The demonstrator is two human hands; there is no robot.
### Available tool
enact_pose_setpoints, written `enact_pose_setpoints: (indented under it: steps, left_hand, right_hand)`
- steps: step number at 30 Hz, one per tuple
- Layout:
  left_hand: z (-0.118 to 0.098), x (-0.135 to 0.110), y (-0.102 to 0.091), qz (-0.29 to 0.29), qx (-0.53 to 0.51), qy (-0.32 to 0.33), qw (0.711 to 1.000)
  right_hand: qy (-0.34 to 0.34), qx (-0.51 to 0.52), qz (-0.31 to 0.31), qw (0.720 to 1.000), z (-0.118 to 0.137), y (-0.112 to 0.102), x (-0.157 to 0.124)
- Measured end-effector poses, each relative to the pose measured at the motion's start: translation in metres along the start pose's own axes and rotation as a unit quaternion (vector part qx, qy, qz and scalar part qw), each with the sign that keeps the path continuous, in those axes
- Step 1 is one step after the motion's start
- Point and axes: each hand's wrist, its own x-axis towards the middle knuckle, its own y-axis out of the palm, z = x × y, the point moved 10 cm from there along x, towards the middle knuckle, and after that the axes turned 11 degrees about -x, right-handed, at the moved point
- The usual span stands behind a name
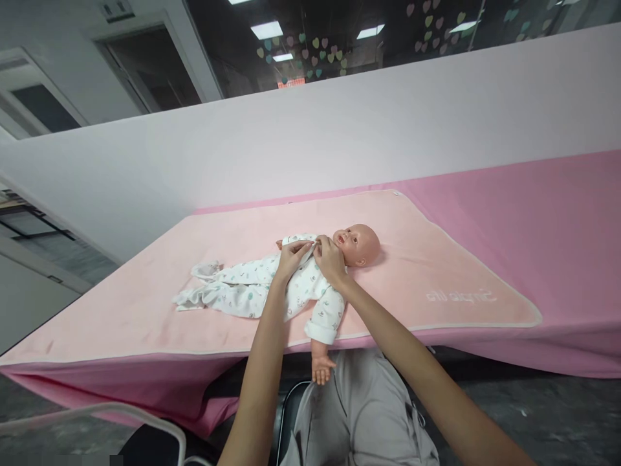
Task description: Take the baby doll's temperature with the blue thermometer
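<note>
Grey trousers (361,408) nearest, person seated at pink-covered table (514,220). Baby doll (359,244) on its back on peach blanket (402,272), head rightward, near arm (326,317) drooping past edge (small palm (322,369) dangling by those trousers). Left hand (293,257) and right hand (330,260) both narrowed, fingertips pinching white patterned outfit (303,291) below chin. Step in hand, by my guess: working outfit's front opening; whether fastening or undoing, can't tell from where I stand. Next move likely calls for steady pinches, cloth edges lined up.
</note>
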Motion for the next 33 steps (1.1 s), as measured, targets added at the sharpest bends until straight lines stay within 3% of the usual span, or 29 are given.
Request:
enact_pose_setpoints:
  steps: [3, 6, 11, 14, 20, 24, 30, 33]
  left_hand:
    - [0.000, 0.002, -0.004, -0.012, 0.015, 0.021, 1.000]
    - [-0.005, 0.001, -0.005, -0.018, 0.054, 0.052, 0.997]
    - [-0.005, -0.009, 0.019, 0.098, 0.117, 0.027, 0.988]
    - [-0.005, -0.012, 0.023, 0.116, 0.134, 0.010, 0.984]
    - [0.000, -0.007, 0.004, 0.024, 0.018, -0.012, 0.999]
    - [0.007, -0.005, -0.010, -0.036, -0.090, -0.031, 0.995]
    - [0.011, -0.005, -0.025, -0.094, -0.323, -0.009, 0.942]
    - [0.014, -0.005, -0.027, -0.102, -0.387, -0.010, 0.916]
  right_hand:
    - [-0.009, 0.066, -0.063, 0.996, -0.001, -0.023, 0.002]
    - [0.038, 0.137, -0.135, 0.981, -0.020, -0.052, 0.005]
    - [0.174, 0.251, -0.239, 0.922, -0.070, -0.085, -0.002]
    - [0.193, 0.289, -0.252, 0.903, -0.076, -0.089, -0.005]
    - [0.140, 0.307, -0.276, 0.900, -0.052, -0.097, -0.011]
    - [0.141, 0.290, -0.292, 0.900, -0.053, -0.092, -0.014]
    - [0.072, 0.239, -0.298, 0.921, -0.047, -0.071, -0.015]
    - [0.040, 0.222, -0.299, 0.927, -0.040, -0.065, -0.017]
